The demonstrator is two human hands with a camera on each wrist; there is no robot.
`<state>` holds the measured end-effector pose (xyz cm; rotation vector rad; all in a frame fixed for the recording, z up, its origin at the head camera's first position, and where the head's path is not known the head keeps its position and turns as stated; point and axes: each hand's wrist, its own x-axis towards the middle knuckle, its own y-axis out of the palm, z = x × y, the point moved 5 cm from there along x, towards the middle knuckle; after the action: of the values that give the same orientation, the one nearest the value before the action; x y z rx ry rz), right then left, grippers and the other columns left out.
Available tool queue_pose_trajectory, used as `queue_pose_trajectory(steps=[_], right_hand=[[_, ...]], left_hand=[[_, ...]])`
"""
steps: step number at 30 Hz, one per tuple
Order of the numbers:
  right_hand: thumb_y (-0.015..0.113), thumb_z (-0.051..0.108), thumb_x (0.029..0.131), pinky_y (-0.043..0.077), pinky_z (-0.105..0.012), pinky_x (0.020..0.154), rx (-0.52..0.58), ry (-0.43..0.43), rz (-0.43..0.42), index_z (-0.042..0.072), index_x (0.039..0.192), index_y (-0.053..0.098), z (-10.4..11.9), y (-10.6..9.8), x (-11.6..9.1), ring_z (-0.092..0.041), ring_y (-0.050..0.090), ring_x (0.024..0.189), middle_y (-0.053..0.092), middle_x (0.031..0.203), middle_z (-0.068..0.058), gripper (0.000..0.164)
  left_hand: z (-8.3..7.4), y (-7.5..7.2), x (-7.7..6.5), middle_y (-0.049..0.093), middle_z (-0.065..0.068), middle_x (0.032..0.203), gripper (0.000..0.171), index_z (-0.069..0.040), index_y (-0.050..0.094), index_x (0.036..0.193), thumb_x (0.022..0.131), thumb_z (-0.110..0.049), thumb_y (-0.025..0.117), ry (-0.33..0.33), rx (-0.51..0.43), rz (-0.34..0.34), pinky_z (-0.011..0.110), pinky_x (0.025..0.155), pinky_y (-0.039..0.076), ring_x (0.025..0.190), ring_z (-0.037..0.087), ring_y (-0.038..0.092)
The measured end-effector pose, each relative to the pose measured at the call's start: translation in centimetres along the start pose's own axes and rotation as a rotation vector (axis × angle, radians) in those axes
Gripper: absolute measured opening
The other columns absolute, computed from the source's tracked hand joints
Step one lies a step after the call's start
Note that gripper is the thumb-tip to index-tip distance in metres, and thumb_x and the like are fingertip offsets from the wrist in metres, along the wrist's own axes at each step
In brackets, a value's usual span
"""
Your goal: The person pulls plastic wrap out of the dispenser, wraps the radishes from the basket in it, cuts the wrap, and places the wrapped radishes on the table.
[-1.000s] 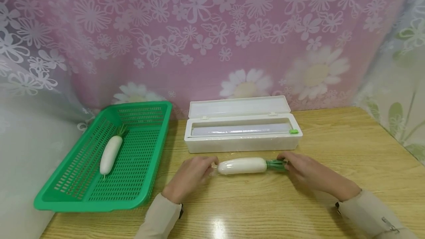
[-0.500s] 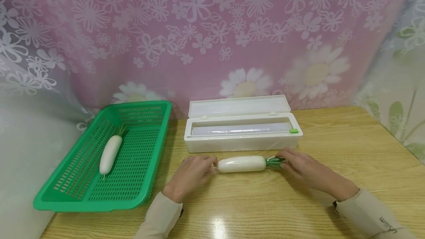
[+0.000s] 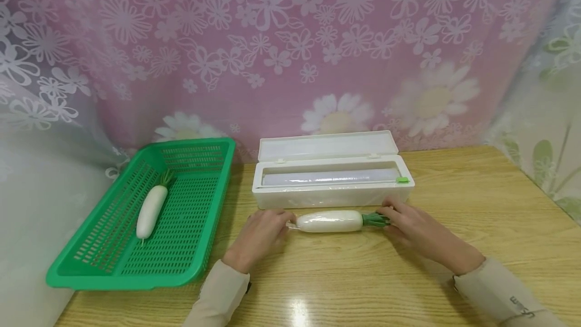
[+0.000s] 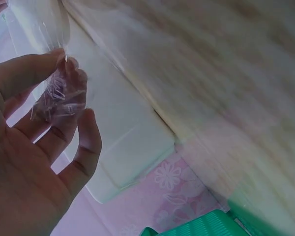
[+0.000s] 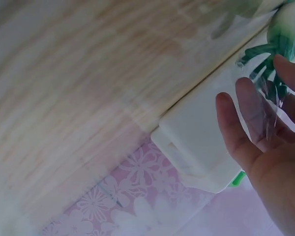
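A white radish (image 3: pixel 330 221) wrapped in clear cling film lies sideways in front of the white dispenser box, its green stalks to the right. At its left end my left hand (image 3: pixel 259 238) pinches the gathered film (image 4: pixel 61 96) between thumb and fingers; a crumpled tail of film lies over the fingers. My right hand (image 3: pixel 415 233) is at the stalk end, thumb against the film around the green stalks (image 5: pixel 268 64). Two of its fingertips stand off loosely in the right wrist view; the index fingertip is partly hidden there.
Behind the radish, the white dispenser box (image 3: pixel 331 198) has its lid up, a film roll (image 3: pixel 329 177) inside and a green slider (image 3: pixel 402 179) at right. A green basket (image 3: pixel 213 206) at left holds another radish (image 3: pixel 152 211). A flowered curtain hangs behind the wooden table (image 3: pixel 345 286).
Both hands and the wrapped radish have shifted slightly away, toward the box. My right fingers have changed position at the stalk end. The film at the left end now looks more tightly gathered.
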<state>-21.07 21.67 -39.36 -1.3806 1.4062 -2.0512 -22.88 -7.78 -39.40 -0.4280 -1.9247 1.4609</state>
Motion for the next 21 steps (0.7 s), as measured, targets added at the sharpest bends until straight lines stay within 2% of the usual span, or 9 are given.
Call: queue_pose_trajectory(steps=[7, 10, 14, 16, 18, 20, 21], right_hand=[[0.022, 0.039, 0.108, 0.054, -0.031, 0.061, -0.037, 0.028, 0.013, 0.0, 0.119, 0.059, -0.3, -0.2, 0.2, -0.013, 0.058, 0.077, 0.059, 0.105, -0.005, 0.055], [0.022, 0.038, 0.108, 0.052, -0.03, 0.058, -0.054, 0.022, 0.002, 0.001, 0.114, 0.062, -0.4, -0.1, 0.4, -0.012, 0.057, 0.074, 0.059, 0.1, -0.003, 0.054], [0.019, 0.032, 0.109, 0.052, -0.034, 0.057, -0.178, -0.018, 0.016, -0.003, 0.11, 0.064, -0.5, 0.4, 0.6, -0.019, 0.062, 0.075, 0.061, 0.099, -0.009, 0.057], [0.042, 0.023, 0.11, 0.054, -0.038, 0.059, -0.242, -0.034, 0.035, -0.005, 0.11, 0.064, -0.5, 0.7, 0.7, -0.025, 0.065, 0.08, 0.062, 0.101, -0.013, 0.036], [0.067, 0.01, 0.098, 0.055, -0.04, 0.061, -0.286, -0.046, 0.045, -0.006, 0.11, 0.064, -0.4, 0.8, 0.8, -0.028, 0.066, 0.084, 0.062, 0.102, -0.015, 0.02], [0.084, 0.0, 0.078, 0.055, -0.042, 0.062, -0.303, -0.047, 0.047, -0.006, 0.11, 0.065, -0.4, 0.8, 0.9, -0.03, 0.067, 0.089, 0.063, 0.103, -0.016, 0.039], [0.088, -0.003, 0.068, 0.055, -0.043, 0.062, -0.308, -0.046, 0.046, -0.006, 0.11, 0.065, -0.4, 0.8, 1.0, -0.031, 0.066, 0.091, 0.063, 0.104, -0.016, 0.049]], left_hand=[[0.1, -0.2, 0.5, 0.071, 0.003, 0.096, 0.019, -0.009, 0.077, 0.103, 0.089, 0.003, 0.075, -0.037, -0.003, -0.037, 0.03, 0.066, 0.055, 0.084, 0.019, 0.069], [0.3, -0.1, 0.7, 0.069, 0.002, 0.092, 0.017, -0.01, 0.078, 0.102, 0.089, 0.002, 0.075, -0.053, 0.006, -0.046, 0.029, 0.065, 0.054, 0.081, 0.019, 0.068], [0.5, 0.0, 0.9, 0.068, 0.001, 0.088, 0.015, -0.01, 0.079, 0.101, 0.091, 0.001, 0.074, -0.082, 0.021, -0.045, 0.028, 0.062, 0.052, 0.077, 0.018, 0.067], [0.5, 0.1, 0.9, 0.068, 0.001, 0.088, 0.015, -0.01, 0.079, 0.101, 0.091, 0.0, 0.073, -0.092, 0.026, -0.043, 0.028, 0.062, 0.052, 0.077, 0.018, 0.067], [0.6, 0.1, 1.0, 0.069, 0.001, 0.088, 0.015, -0.01, 0.079, 0.101, 0.092, -0.001, 0.072, -0.101, 0.024, -0.039, 0.028, 0.062, 0.053, 0.078, 0.018, 0.068], [0.6, 0.1, 1.1, 0.069, 0.001, 0.089, 0.015, -0.011, 0.08, 0.101, 0.093, -0.001, 0.071, -0.112, 0.019, -0.035, 0.029, 0.063, 0.053, 0.081, 0.018, 0.068], [0.6, 0.2, 1.2, 0.068, 0.001, 0.089, 0.015, -0.011, 0.08, 0.101, 0.094, -0.001, 0.07, -0.116, 0.014, -0.034, 0.03, 0.063, 0.053, 0.082, 0.018, 0.068]])
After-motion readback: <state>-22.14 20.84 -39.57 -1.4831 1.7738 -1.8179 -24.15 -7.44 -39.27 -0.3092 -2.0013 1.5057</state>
